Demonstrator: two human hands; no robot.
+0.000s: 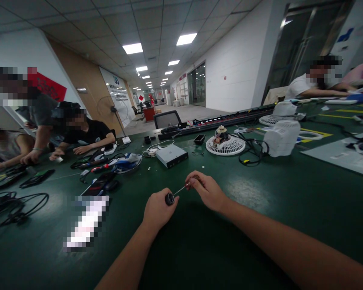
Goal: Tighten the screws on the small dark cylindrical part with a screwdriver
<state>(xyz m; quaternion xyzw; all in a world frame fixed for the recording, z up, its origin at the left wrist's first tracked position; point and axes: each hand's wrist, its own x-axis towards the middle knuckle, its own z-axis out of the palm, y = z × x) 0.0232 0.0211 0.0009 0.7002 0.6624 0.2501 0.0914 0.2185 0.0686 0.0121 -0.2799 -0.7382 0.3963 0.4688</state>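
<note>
Near the middle of the green table (205, 237), my left hand (159, 209) is closed around a small round black part (170, 199), its ringed face turned up. To its right, my right hand (207, 189) pinches the handle of a screwdriver (180, 190). The thin metal shaft slants down to the left, and its tip is at or very close to the black part; exact contact is too small to tell. Beyond both hands lies a silver and black box-shaped drive (172, 155).
Behind are a white fan grille with a motor (225, 144), a small black tray (199, 139) and a white housing (282, 138). Cables, tools and a blurred bright rectangle (87, 223) lie left. Several people sit or stand around the table.
</note>
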